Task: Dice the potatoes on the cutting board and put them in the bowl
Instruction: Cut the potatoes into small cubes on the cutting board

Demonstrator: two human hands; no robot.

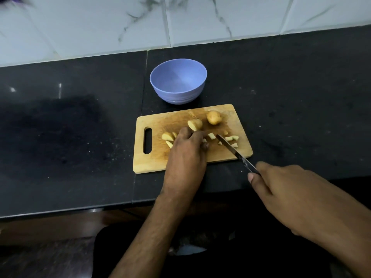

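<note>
A person works at a black counter (80, 127), where a wooden cutting board (156, 163) lies flat with its handle slot at the left end. The left hand (187, 149) rests knuckles-up on the middle of the board, its fingers curled down over cut potato; what exactly the fingertips pinch is hidden beneath the hand. The right hand (285, 189), near the counter's front edge and to the right of the board, is wrapped around the handle of a knife (232, 150), whose blade slants up and left across the board's near right corner, its tip among the cut pieces. Diced potato pieces (230, 140) lie scattered on the right part of the board, and larger wedges (167, 137) sit just left of the left hand. A halved potato (195, 124) lies just beyond the left hand's knuckles, and a whole potato (214, 117) sits near the far edge. A lilac bowl (178, 91) stands upright on the counter just beyond the board, with no potato visible inside. White marbled tiles (200, 21) back the counter.
</note>
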